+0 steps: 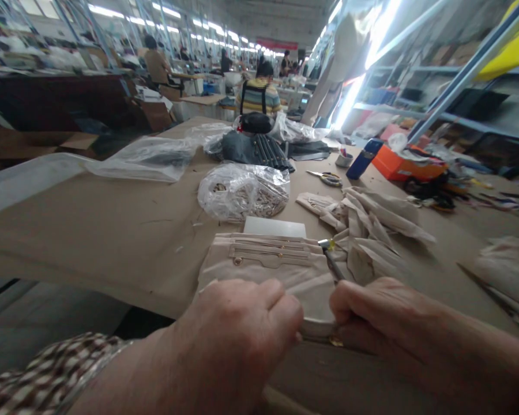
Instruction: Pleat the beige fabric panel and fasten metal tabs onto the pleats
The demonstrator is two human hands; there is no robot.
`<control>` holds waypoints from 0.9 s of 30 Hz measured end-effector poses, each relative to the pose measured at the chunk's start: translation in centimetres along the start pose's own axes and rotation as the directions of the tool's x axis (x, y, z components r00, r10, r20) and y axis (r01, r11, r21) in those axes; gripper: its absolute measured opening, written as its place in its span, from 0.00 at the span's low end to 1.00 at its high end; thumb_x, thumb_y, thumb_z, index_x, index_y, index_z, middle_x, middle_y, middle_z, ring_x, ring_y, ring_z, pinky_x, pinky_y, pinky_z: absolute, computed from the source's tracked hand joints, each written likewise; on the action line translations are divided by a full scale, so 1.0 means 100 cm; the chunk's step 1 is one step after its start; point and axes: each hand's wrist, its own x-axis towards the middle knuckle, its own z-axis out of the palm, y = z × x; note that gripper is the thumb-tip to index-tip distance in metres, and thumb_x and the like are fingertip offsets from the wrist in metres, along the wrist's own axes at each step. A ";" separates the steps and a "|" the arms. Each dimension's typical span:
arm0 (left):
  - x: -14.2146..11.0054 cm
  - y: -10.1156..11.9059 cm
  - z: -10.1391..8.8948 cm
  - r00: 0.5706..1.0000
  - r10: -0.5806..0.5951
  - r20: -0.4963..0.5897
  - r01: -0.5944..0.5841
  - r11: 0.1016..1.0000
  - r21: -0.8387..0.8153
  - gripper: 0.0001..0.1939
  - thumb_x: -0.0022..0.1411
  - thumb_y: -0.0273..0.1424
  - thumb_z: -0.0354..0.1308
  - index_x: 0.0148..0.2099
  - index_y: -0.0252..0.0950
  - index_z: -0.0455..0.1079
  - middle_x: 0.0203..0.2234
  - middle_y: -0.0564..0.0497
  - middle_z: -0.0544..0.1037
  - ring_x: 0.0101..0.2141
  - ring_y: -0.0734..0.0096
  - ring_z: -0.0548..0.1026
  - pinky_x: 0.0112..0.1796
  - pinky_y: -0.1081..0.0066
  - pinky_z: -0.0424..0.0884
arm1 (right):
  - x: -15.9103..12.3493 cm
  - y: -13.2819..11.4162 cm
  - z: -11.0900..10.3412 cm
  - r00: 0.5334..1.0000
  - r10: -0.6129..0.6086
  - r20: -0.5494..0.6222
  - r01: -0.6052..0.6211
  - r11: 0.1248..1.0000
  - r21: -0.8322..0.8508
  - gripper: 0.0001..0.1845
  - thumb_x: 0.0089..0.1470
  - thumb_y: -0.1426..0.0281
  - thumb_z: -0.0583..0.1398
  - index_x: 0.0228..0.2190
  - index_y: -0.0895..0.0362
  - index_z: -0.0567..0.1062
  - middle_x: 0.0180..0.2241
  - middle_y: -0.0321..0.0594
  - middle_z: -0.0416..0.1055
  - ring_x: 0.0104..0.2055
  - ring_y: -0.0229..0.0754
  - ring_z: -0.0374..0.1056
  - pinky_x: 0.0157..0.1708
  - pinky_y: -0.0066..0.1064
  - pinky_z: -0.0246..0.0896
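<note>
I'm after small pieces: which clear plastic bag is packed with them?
The bulging bag beyond the white slab; the plastic sheet to its left lies flatter, showing none.

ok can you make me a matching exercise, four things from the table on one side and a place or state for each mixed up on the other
Things
1. beige fabric piece
2. scissors
3. plastic bag
4. orange box

Places and states
A. close to the small cup
B. bunched up and see-through
C. partly hidden behind the left hand
D. to the right of the leaning blue slab

Right pairs: 1-C, 2-A, 3-B, 4-D
</note>
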 end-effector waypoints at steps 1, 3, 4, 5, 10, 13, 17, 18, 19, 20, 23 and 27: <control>0.001 -0.011 0.001 0.994 -0.065 0.088 0.068 0.997 -0.031 0.10 0.65 0.29 0.49 0.32 0.38 0.67 0.24 0.54 0.73 0.23 0.73 0.69 0.25 0.72 0.63 | 0.010 0.005 0.007 0.997 0.004 0.079 -0.007 0.999 0.045 0.06 0.60 0.64 0.56 0.30 0.47 0.71 0.22 0.33 0.68 0.21 0.37 0.61 0.21 0.30 0.55; 0.008 -0.037 0.007 0.954 -0.216 0.206 0.228 0.973 -0.034 0.10 0.64 0.31 0.51 0.30 0.38 0.66 0.22 0.55 0.72 0.22 0.74 0.68 0.23 0.73 0.60 | 0.026 0.025 0.023 0.985 0.031 0.169 -0.048 0.994 0.100 0.04 0.60 0.67 0.56 0.37 0.49 0.71 0.25 0.32 0.70 0.25 0.37 0.64 0.25 0.29 0.57; 0.013 -0.051 0.011 0.929 -0.283 0.238 0.293 0.956 -0.010 0.10 0.64 0.32 0.53 0.29 0.37 0.66 0.21 0.55 0.72 0.22 0.74 0.68 0.24 0.73 0.59 | 0.033 0.037 0.032 0.984 0.053 0.170 -0.072 0.991 0.112 0.05 0.60 0.67 0.56 0.38 0.50 0.72 0.26 0.32 0.71 0.26 0.37 0.65 0.26 0.28 0.57; 0.019 -0.066 0.017 0.908 -0.332 0.256 0.338 0.941 0.024 0.10 0.63 0.32 0.54 0.29 0.37 0.66 0.21 0.55 0.72 0.23 0.73 0.69 0.25 0.73 0.59 | 0.039 0.051 0.041 0.984 0.070 0.166 -0.091 0.988 0.125 0.05 0.59 0.67 0.56 0.37 0.52 0.72 0.27 0.33 0.72 0.28 0.37 0.65 0.27 0.27 0.57; 0.041 -0.117 0.052 0.858 -0.412 0.306 0.347 0.905 0.247 0.11 0.65 0.35 0.53 0.34 0.36 0.72 0.27 0.49 0.77 0.29 0.66 0.74 0.28 0.72 0.62 | 0.062 0.102 0.079 0.965 0.224 0.134 -0.230 0.973 0.030 0.10 0.59 0.70 0.55 0.29 0.57 0.74 0.29 0.38 0.74 0.31 0.38 0.68 0.31 0.26 0.60; 0.046 -0.128 0.068 0.818 -0.468 0.335 0.355 0.869 0.345 0.13 0.66 0.38 0.52 0.37 0.35 0.73 0.30 0.46 0.78 0.31 0.63 0.76 0.31 0.71 0.65 | 0.074 0.112 0.092 0.948 0.302 0.101 -0.283 0.944 -0.172 0.13 0.61 0.66 0.54 0.31 0.57 0.76 0.34 0.44 0.76 0.36 0.44 0.71 0.37 0.31 0.62; 0.047 -0.132 0.077 0.801 -0.500 0.330 0.379 0.849 0.367 0.14 0.66 0.38 0.51 0.38 0.34 0.73 0.31 0.44 0.78 0.33 0.61 0.77 0.33 0.69 0.67 | 0.085 0.111 0.098 0.924 0.370 0.094 -0.322 0.888 -0.329 0.18 0.62 0.61 0.53 0.33 0.57 0.78 0.38 0.50 0.77 0.40 0.50 0.73 0.39 0.35 0.63; 0.048 -0.131 0.077 0.799 -0.498 0.336 0.375 0.851 0.369 0.14 0.66 0.37 0.51 0.38 0.34 0.73 0.31 0.43 0.78 0.33 0.60 0.77 0.33 0.68 0.68 | 0.087 0.110 0.098 0.919 0.382 0.095 -0.328 0.876 -0.355 0.18 0.62 0.61 0.52 0.34 0.58 0.78 0.38 0.51 0.77 0.41 0.51 0.73 0.39 0.36 0.64; 0.049 -0.128 0.077 0.797 -0.495 0.347 0.365 0.852 0.375 0.14 0.66 0.36 0.51 0.38 0.33 0.73 0.31 0.43 0.78 0.33 0.59 0.77 0.33 0.66 0.68 | 0.088 0.108 0.097 0.919 0.384 0.093 -0.326 0.870 -0.370 0.18 0.62 0.62 0.52 0.33 0.58 0.78 0.37 0.52 0.77 0.40 0.51 0.73 0.39 0.36 0.64; 0.050 -0.123 0.077 0.805 -0.485 0.342 0.346 0.852 0.393 0.13 0.66 0.34 0.51 0.38 0.32 0.73 0.31 0.42 0.77 0.33 0.58 0.76 0.34 0.65 0.68 | 0.090 0.106 0.097 0.921 0.379 0.094 -0.319 0.868 -0.381 0.18 0.62 0.62 0.53 0.33 0.59 0.79 0.37 0.52 0.77 0.40 0.51 0.74 0.39 0.36 0.64; 0.050 -0.101 0.082 0.890 -0.394 0.230 0.241 0.834 0.496 0.11 0.63 0.23 0.49 0.37 0.30 0.73 0.32 0.39 0.76 0.36 0.54 0.74 0.39 0.59 0.67 | 0.094 0.100 0.097 0.932 0.347 0.103 -0.281 0.874 -0.397 0.18 0.61 0.64 0.54 0.31 0.60 0.79 0.34 0.53 0.77 0.38 0.50 0.74 0.39 0.35 0.65; 0.043 -0.077 0.104 0.963 -0.138 0.233 0.037 0.919 0.393 0.16 0.61 0.18 0.46 0.45 0.32 0.71 0.41 0.43 0.74 0.43 0.57 0.70 0.46 0.60 0.65 | 0.092 0.099 0.097 0.926 0.363 0.107 -0.294 0.867 -0.402 0.18 0.61 0.62 0.53 0.31 0.58 0.78 0.33 0.48 0.78 0.37 0.47 0.74 0.38 0.33 0.65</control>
